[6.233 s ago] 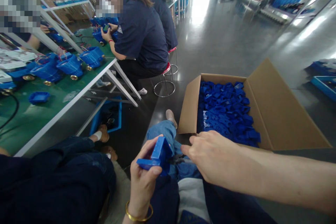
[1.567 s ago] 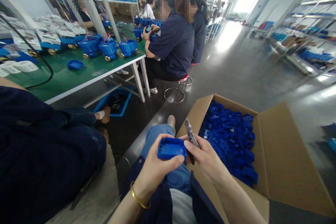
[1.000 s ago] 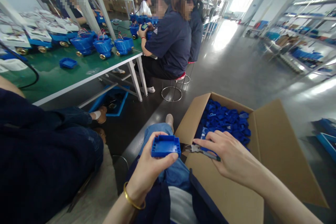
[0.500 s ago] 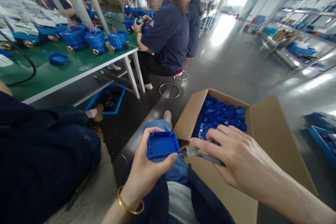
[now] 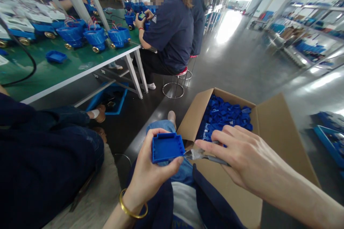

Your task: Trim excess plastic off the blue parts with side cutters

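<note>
A shallow blue plastic tray-like part (image 5: pixel 168 147) is gripped along its edges by the fingers and thumb of my left hand (image 5: pixel 153 166), its hollow side facing up toward me. My right hand (image 5: pixel 236 154) is closed around a pair of pliers or nippers (image 5: pixel 215 159) with grey handles. Their metal jaws meet the lower right corner of the blue part; whether they bite on it is too small to tell. Beyond my right hand, many similar blue pieces (image 5: pixel 228 115) fill an open cardboard box, partly covered by that hand.
The cardboard box (image 5: pixel 192 116) stands on the right with its flaps spread. At the left, a green-topped table (image 5: pixel 77 62) bears blue meter bodies (image 5: pixel 95 37) and a blue lid (image 5: pixel 56 56). Co-workers (image 5: pixel 169 32) sit along it on stools. A blue bin (image 5: pixel 115 105) lies below.
The view has shifted slightly. My left hand still holds the blue part, and the pliers stay at its lower right corner with hardly any movement.
</note>
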`<state>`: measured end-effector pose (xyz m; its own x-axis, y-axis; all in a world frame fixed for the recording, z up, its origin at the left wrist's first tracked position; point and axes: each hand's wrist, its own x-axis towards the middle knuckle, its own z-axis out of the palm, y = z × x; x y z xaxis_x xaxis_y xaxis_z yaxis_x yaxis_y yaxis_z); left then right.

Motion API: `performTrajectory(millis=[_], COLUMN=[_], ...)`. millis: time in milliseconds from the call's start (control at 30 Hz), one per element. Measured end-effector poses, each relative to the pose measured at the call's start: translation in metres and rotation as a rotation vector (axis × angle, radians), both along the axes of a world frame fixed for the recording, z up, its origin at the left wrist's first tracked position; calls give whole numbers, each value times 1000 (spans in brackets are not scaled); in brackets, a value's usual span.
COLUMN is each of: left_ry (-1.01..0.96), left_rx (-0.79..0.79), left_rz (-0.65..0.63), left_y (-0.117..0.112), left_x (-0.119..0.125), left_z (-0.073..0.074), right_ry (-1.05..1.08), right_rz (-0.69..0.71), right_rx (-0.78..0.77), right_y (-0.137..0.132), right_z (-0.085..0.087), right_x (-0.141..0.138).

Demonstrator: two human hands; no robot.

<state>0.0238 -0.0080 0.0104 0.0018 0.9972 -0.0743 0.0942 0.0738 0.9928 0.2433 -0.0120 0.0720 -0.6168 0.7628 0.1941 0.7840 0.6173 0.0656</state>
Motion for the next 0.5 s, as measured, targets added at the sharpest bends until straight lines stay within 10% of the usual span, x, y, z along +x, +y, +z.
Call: performTrajectory(millis=[500], left_ry=[-9], left_rx=[-1], left_rz=[8], left_y=[0], left_x=[0], left_z=[1], right_ry=[-25], right_rz=[11], right_rx=[-33], right_y=[1], right_z=[4], right_x=[0])
